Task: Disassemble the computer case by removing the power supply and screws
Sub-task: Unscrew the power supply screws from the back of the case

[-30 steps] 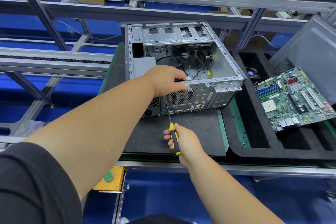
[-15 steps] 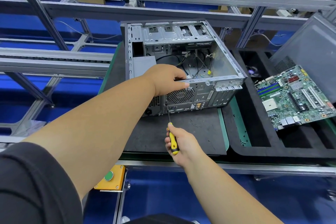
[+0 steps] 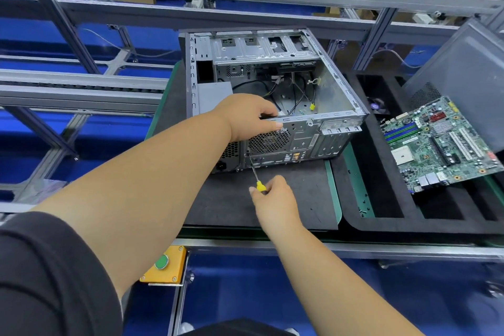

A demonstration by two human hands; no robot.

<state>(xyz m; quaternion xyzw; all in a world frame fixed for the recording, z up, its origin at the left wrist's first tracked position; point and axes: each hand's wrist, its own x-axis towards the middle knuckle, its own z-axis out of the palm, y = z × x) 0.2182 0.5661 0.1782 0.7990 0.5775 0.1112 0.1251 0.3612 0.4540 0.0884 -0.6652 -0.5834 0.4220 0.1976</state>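
Head view: case (image 3: 272, 95) sits open on a dark mat (image 3: 294, 199), motherboard (image 3: 441, 144) well apart at right. Left hand (image 3: 245, 114) grips its rear top rim; right hand (image 3: 272, 196) is curled round a screwdriver (image 3: 257, 180), tip at the rear panel. Stiff sheet steel, likely heavy, with sharp edges: the rim hold looks safest. Open mat lies in front for sliding.

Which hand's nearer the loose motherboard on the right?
Right. The right hand, holding the screwdriver, is nearer the motherboard; the left hand grips the case's rear top edge, farther left.
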